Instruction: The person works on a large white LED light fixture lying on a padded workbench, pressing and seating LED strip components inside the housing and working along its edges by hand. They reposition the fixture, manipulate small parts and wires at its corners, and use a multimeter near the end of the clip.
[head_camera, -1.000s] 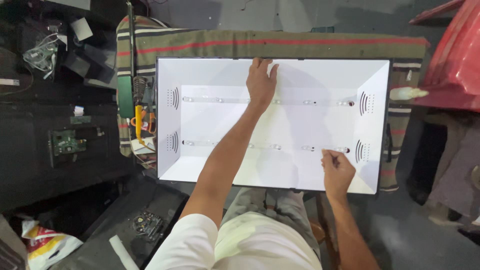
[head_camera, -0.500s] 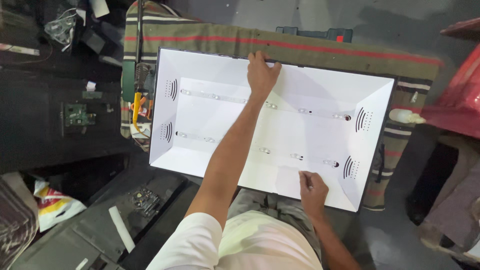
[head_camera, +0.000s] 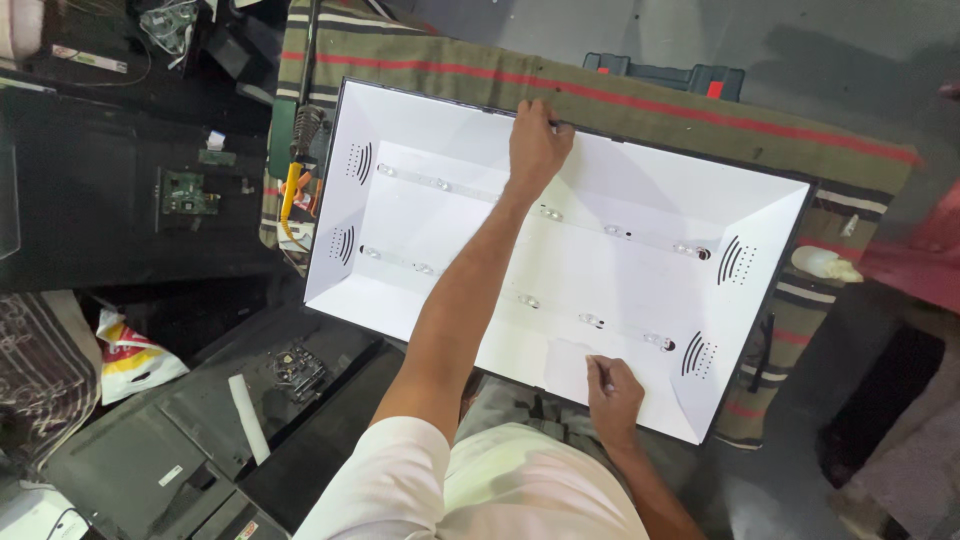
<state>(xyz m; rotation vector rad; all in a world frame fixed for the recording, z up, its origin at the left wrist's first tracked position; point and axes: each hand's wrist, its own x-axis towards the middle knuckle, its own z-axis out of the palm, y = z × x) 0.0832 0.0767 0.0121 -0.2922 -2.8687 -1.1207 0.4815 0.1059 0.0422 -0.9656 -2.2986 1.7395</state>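
A large flat panel (head_camera: 770, 290) with a black rim lies open on a striped blanket (head_camera: 640, 100). Its white reflector sheet (head_camera: 620, 200) carries two rows of small light lenses (head_camera: 545, 212). My left hand (head_camera: 535, 148) reaches across to the far rim, fingers curled over the edge. My right hand (head_camera: 612, 395) rests on the near sloped side of the sheet, thumb and fingers pinched together on it. Whether something small is between those fingers is not visible.
A yellow-handled tool (head_camera: 290, 192) lies left of the panel. A green circuit board (head_camera: 185, 192) sits on the dark bench at the left. A white bottle (head_camera: 825, 263) lies by the right rim, a green case (head_camera: 660, 75) behind the blanket. Black covers (head_camera: 200, 440) lie on the floor at lower left.
My right hand has slid left along the near side, from the right corner toward the middle. My left hand stays at the far rim. The view has tilted.
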